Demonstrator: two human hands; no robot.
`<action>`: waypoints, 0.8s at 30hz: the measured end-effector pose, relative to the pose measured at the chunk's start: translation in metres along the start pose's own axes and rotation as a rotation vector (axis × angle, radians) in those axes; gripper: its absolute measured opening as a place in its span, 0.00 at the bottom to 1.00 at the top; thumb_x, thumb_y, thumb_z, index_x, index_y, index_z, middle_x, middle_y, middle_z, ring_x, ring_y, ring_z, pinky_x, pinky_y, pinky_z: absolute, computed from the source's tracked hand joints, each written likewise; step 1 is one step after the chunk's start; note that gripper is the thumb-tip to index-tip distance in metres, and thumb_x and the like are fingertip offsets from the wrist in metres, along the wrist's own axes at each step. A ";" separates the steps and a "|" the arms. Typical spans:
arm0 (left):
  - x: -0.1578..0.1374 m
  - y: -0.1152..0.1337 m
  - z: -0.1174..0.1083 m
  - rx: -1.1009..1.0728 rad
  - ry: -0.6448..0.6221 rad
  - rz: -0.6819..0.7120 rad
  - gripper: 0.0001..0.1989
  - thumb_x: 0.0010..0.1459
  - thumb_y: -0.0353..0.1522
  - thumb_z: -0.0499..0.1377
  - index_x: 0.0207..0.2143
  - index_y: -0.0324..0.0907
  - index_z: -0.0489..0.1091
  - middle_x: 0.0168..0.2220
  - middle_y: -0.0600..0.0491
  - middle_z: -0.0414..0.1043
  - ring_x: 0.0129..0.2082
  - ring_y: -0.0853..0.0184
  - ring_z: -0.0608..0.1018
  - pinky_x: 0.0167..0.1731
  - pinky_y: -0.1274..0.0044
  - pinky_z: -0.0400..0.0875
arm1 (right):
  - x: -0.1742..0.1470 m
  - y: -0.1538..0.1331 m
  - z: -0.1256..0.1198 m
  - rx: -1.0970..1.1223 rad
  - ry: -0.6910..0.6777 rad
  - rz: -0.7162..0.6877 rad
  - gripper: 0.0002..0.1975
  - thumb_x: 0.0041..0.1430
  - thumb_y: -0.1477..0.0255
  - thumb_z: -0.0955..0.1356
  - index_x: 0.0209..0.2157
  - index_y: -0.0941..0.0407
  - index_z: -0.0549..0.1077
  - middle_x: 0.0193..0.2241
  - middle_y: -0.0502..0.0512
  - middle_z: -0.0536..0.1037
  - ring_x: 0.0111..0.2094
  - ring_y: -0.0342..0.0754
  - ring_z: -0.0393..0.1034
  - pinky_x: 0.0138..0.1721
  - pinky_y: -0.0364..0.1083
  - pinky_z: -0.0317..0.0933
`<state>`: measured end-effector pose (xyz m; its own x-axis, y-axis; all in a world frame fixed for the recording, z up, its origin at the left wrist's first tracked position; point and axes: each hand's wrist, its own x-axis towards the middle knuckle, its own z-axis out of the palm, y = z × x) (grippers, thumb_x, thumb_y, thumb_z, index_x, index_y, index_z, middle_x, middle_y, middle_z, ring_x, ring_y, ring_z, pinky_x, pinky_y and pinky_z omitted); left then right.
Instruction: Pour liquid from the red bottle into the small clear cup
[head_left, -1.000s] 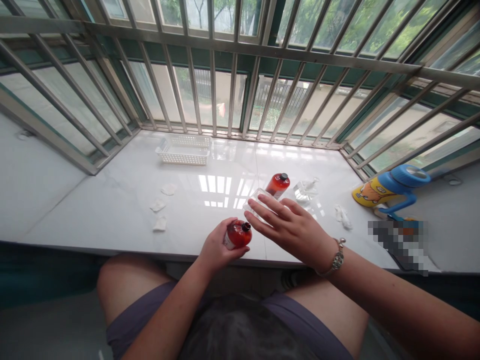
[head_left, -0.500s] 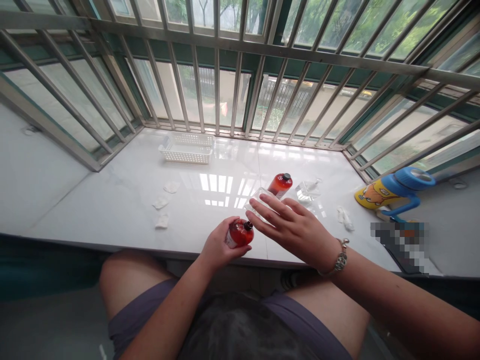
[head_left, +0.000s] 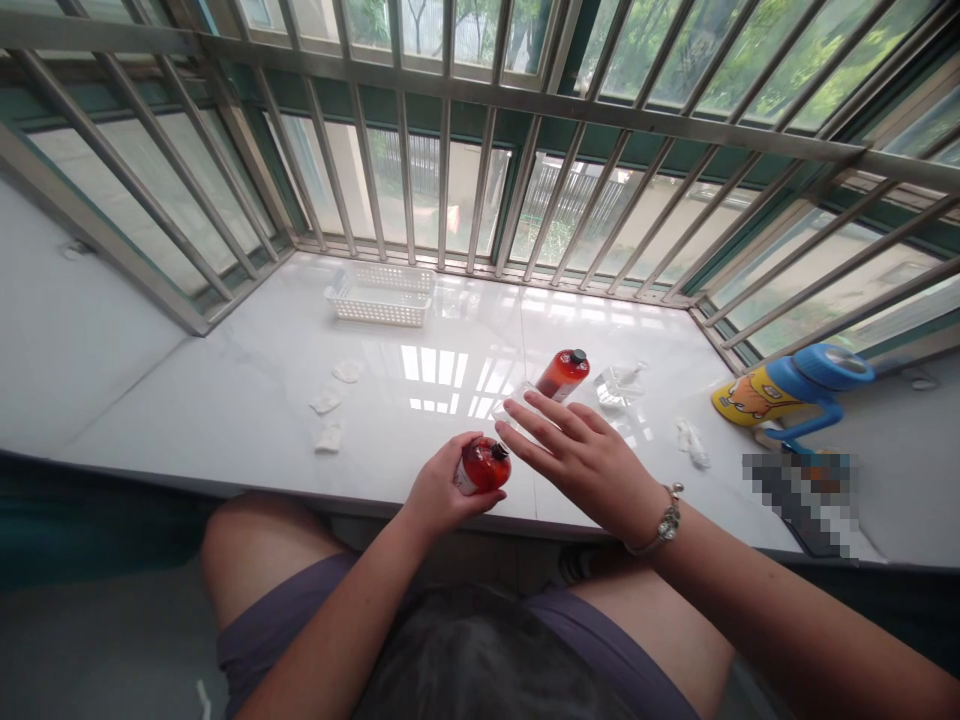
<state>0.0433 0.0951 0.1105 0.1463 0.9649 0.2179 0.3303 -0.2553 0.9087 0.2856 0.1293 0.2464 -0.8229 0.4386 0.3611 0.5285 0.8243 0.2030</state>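
My left hand (head_left: 442, 485) is wrapped round a bottle of red liquid (head_left: 480, 468) with a dark neck and a pale label, held at the front edge of the counter. Just to its right, my right hand (head_left: 577, 455) is raised with fingers stretched out and slightly apart, palm turned down and away from me. Its thumb and underside are hidden. Beyond its fingertips, partly covered, is a clear container (head_left: 510, 400). A second red bottle (head_left: 562, 375) with a black cap is behind the right hand. Right of that sits a clear, faceted glass-like bottle (head_left: 619, 385).
A white perforated basket (head_left: 382, 305) stands near the barred window. Several crumpled white tissue pieces (head_left: 327, 400) lie on the left, another tissue (head_left: 691, 443) on the right. A blue and yellow water bottle (head_left: 780, 385) and a dark, pixelated flat object (head_left: 814, 525) are at the right.
The whole view has shifted slightly. Both hands keep nearly the same pose, and the red bottle is still in my left hand.
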 end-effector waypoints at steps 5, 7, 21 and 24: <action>-0.001 0.000 0.000 -0.027 0.006 -0.003 0.41 0.49 0.40 0.78 0.62 0.49 0.66 0.61 0.47 0.76 0.60 0.53 0.80 0.63 0.61 0.74 | -0.013 -0.005 0.025 0.069 0.007 0.186 0.34 0.72 0.81 0.65 0.74 0.47 0.59 0.71 0.55 0.68 0.72 0.61 0.61 0.65 0.62 0.64; -0.001 0.000 -0.001 -0.032 0.005 -0.010 0.41 0.49 0.39 0.78 0.62 0.49 0.66 0.61 0.47 0.76 0.60 0.53 0.80 0.63 0.61 0.74 | -0.019 -0.008 0.034 0.146 0.075 0.303 0.35 0.71 0.78 0.67 0.74 0.46 0.59 0.70 0.57 0.69 0.71 0.61 0.62 0.66 0.63 0.64; -0.003 -0.008 0.002 -0.183 0.177 -0.196 0.41 0.50 0.43 0.77 0.62 0.48 0.65 0.62 0.45 0.74 0.61 0.52 0.79 0.63 0.60 0.75 | -0.097 -0.020 0.100 0.714 0.190 1.094 0.36 0.61 0.55 0.75 0.66 0.50 0.65 0.64 0.64 0.73 0.58 0.62 0.74 0.57 0.62 0.74; 0.005 -0.007 0.002 -0.220 0.224 -0.230 0.41 0.50 0.45 0.77 0.62 0.47 0.64 0.61 0.43 0.74 0.58 0.52 0.81 0.59 0.59 0.78 | -0.108 -0.014 0.107 0.760 0.197 1.054 0.35 0.62 0.56 0.75 0.66 0.51 0.65 0.64 0.64 0.72 0.58 0.60 0.75 0.56 0.62 0.76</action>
<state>0.0430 0.1015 0.1043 -0.1237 0.9911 0.0498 0.1198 -0.0349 0.9922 0.3448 0.1092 0.1074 -0.0125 0.9855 0.1693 0.5927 0.1437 -0.7925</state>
